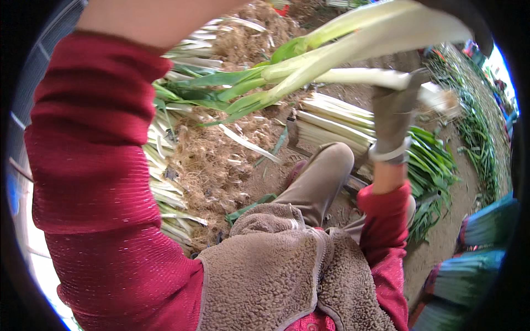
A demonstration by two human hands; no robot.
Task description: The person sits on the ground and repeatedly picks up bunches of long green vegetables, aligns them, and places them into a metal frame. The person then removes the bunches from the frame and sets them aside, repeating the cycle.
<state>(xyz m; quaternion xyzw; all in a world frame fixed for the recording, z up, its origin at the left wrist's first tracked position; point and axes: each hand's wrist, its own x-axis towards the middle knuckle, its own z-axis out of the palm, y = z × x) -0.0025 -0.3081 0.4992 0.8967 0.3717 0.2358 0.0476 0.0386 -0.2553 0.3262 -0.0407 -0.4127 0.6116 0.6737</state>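
My right hand (393, 107), in a brownish glove with a pale band at the wrist, is closed around the white shaft of a leek (353, 77), near its root end. The leek lies level in the air, its green leaves pointing left. A broad pale outer leaf (381, 36) stands away from the shaft, its wide end up at the top right. My left arm (99, 138), in a red sleeve, rises past the top edge. A dark blurred shape (477, 25) touches the lifted leaf; it may be my gloved left hand, but its fingers cannot be made out.
A stack of leeks (337, 124) lies ahead of my knee (331, 165), green ends to the right. Fibrous root trimmings (210, 160) heap at the left beside more pale leeks (165, 193). Green leaves (469, 121) pile at the far right. Bluish-green bundles (469, 276) stand lower right.
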